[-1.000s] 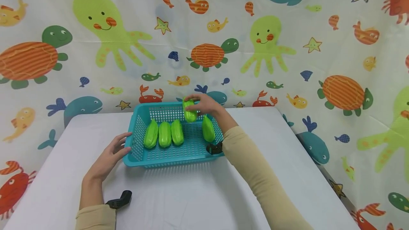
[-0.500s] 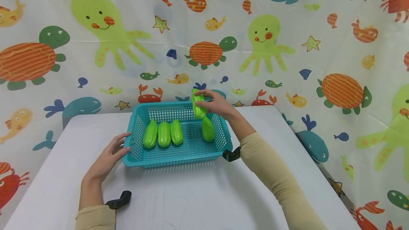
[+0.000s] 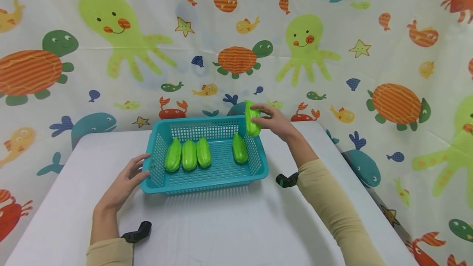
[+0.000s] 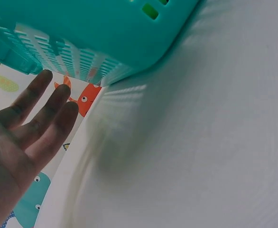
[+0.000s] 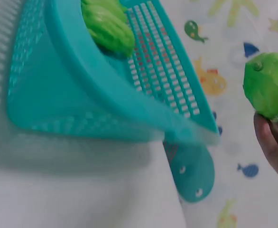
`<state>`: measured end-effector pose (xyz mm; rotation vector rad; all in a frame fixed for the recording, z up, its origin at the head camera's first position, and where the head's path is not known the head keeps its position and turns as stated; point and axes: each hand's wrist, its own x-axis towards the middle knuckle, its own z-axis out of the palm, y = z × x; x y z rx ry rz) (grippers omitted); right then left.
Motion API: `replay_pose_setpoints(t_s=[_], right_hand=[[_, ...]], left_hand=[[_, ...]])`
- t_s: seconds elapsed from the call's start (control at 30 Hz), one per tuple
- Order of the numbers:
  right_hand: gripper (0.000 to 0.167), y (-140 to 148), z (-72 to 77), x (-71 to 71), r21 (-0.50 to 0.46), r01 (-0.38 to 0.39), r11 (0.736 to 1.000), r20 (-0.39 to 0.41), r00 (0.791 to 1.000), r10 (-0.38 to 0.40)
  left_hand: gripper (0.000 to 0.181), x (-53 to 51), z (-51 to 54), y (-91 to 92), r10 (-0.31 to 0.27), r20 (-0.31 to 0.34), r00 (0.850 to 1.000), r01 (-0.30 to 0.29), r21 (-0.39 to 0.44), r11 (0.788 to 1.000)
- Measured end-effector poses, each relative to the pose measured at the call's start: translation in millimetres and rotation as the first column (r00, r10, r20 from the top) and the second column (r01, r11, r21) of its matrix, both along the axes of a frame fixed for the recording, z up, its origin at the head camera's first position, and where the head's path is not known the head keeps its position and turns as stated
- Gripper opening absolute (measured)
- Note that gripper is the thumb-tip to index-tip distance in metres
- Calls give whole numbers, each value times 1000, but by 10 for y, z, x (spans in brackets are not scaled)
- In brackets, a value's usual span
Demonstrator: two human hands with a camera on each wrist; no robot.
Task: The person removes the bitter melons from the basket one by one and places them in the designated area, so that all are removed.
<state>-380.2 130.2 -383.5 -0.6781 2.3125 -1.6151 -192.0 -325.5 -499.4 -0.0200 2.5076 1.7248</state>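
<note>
One green gourd (image 3: 252, 123) is pinched by the right hand (image 3: 275, 120); left hand (image 3: 123, 182) loosely spread beside teal basket (image 3: 207, 185).

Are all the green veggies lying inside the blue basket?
No, the right hand is holding one green veggie up in the air, while four others lie in the basket.

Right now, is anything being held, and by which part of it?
Yes: the right grip holds a green vegetable around its middle, leaving both ends uncovered. The left grip, at one end of the basket, shows no clear hold.
</note>
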Motion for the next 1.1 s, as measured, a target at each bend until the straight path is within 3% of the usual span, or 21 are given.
replay_pose_setpoints(t_s=[0.5,0.8,1.1], right_hand=[[58,717,-524,-207,136,122,983,88,987,-135],[52,774,-922,-191,345,44,938,174,979,-110],[50,746,-1013,-155,388,61,920,180,974,-140]], left_hand=[[66,-4,1,12,8,3,1000,-8,-2,1000],[66,-6,-11,3,4,7,1000,-4,7,1000],[66,0,1,9,3,1,1000,-3,6,1000]])
